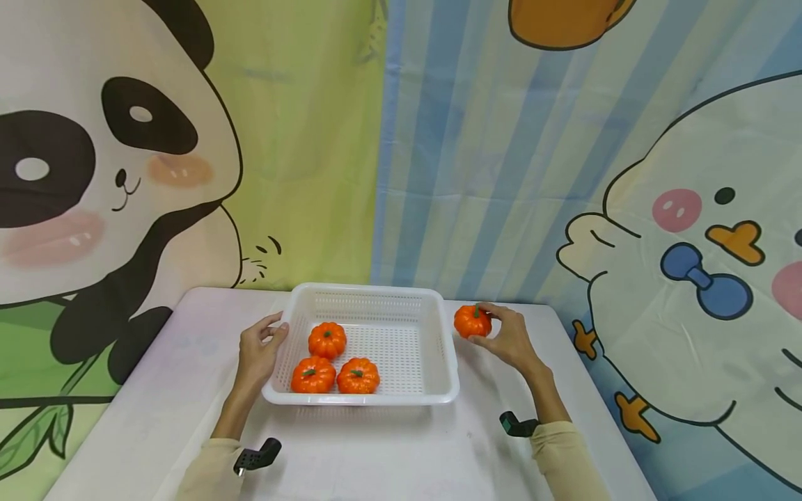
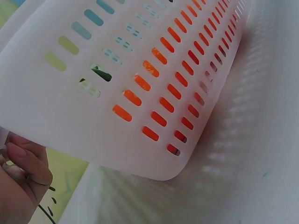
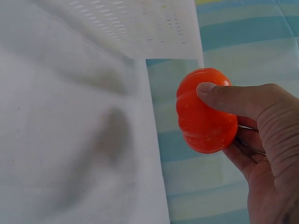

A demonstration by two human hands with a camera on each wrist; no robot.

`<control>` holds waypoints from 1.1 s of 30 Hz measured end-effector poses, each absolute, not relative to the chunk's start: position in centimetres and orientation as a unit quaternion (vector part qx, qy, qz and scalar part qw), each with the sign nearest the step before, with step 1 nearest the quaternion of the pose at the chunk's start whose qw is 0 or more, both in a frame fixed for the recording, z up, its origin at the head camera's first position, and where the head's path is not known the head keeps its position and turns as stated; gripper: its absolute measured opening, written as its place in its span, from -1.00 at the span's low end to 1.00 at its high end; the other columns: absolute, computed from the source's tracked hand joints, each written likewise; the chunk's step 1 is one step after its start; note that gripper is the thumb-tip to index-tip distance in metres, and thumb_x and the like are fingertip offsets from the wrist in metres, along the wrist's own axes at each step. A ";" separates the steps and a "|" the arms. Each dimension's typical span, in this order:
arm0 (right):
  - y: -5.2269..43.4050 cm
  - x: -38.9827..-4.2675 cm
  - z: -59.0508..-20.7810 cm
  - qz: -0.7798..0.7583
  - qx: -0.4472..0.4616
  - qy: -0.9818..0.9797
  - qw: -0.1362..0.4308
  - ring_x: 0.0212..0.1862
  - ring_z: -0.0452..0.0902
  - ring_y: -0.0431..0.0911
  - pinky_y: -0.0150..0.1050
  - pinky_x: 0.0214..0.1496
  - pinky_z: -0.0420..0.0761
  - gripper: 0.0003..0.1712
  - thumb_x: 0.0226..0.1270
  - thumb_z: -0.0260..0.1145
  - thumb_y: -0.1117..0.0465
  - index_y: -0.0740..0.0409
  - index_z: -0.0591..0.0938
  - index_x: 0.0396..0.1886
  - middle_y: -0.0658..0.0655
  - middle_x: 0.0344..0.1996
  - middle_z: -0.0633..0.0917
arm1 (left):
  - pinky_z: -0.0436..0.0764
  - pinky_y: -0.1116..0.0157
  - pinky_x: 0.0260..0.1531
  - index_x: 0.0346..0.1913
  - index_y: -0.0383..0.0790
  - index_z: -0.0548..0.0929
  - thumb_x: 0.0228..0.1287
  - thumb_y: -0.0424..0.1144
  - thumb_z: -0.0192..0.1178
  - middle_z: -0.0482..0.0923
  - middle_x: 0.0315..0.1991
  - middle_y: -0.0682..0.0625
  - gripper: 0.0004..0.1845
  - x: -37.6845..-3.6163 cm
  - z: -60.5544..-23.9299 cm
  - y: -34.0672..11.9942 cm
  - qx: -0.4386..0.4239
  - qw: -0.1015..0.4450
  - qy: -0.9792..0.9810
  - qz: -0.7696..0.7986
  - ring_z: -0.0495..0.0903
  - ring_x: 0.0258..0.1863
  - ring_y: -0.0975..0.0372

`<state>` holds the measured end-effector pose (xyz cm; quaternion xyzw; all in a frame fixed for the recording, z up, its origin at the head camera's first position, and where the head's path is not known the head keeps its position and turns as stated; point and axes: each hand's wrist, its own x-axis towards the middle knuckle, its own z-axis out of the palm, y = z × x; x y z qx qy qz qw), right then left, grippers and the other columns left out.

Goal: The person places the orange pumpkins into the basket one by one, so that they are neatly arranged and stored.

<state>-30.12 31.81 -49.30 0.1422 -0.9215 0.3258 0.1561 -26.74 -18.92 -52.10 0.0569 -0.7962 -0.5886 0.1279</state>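
Observation:
A white plastic basket (image 1: 401, 398) with slotted walls stands on the table. Three small orange toy pumpkins (image 1: 358, 376) with green stems lie in its left half; their orange shows through the slots in the left wrist view. My left hand (image 1: 258, 353) grips the basket's left rim, thumb and fingers bent at the edge (image 2: 21, 175). To the right of the basket, my right hand (image 1: 510, 339) holds another orange pumpkin (image 1: 471, 321) between thumb and fingers. The right wrist view has this pumpkin (image 3: 205, 123) raised off the table, its far side hidden.
The white table (image 1: 401, 452) extends in front of the basket and to both sides. Behind it hangs a cloth backdrop (image 1: 326, 174) with a panda and a white bird. A black wrist camera (image 1: 258, 456) sits by the left sleeve, another black camera (image 1: 517, 424) by the right.

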 end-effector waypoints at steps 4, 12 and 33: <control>31.6 -30.2 -48.6 0.330 0.151 -0.917 0.164 0.17 0.72 0.31 0.30 0.24 0.72 -0.18 0.05 0.77 0.27 0.36 0.69 0.34 0.38 0.20 0.79 | 0.66 0.50 -0.38 0.46 -0.40 0.59 0.65 -0.20 0.22 0.76 -0.15 -0.34 -0.52 -26.8 -52.1 -19.0 0.057 0.128 -0.797 -0.587 0.65 -0.47 0.42; 31.0 -30.3 -47.3 0.330 0.163 -0.914 0.169 0.16 0.73 0.28 0.27 0.23 0.74 -0.17 0.06 0.76 0.28 0.36 0.67 0.36 0.37 0.21 0.79 | 0.66 0.51 -0.37 0.46 -0.37 0.59 0.65 -0.22 0.22 0.75 -0.14 -0.35 -0.53 -26.8 -52.1 -18.9 0.061 0.127 -0.797 -0.587 0.64 -0.47 0.42; 28.9 -29.7 -44.7 0.320 0.208 -0.912 0.148 0.24 0.72 0.27 0.29 0.31 0.70 -0.16 0.14 0.74 0.25 0.37 0.63 0.42 0.35 0.27 0.76 | 0.67 0.48 -0.36 0.46 -0.33 0.60 0.65 -0.21 0.22 0.76 -0.18 -0.28 -0.53 -27.1 -52.5 -19.0 0.062 0.128 -0.797 -0.587 0.65 -0.46 0.42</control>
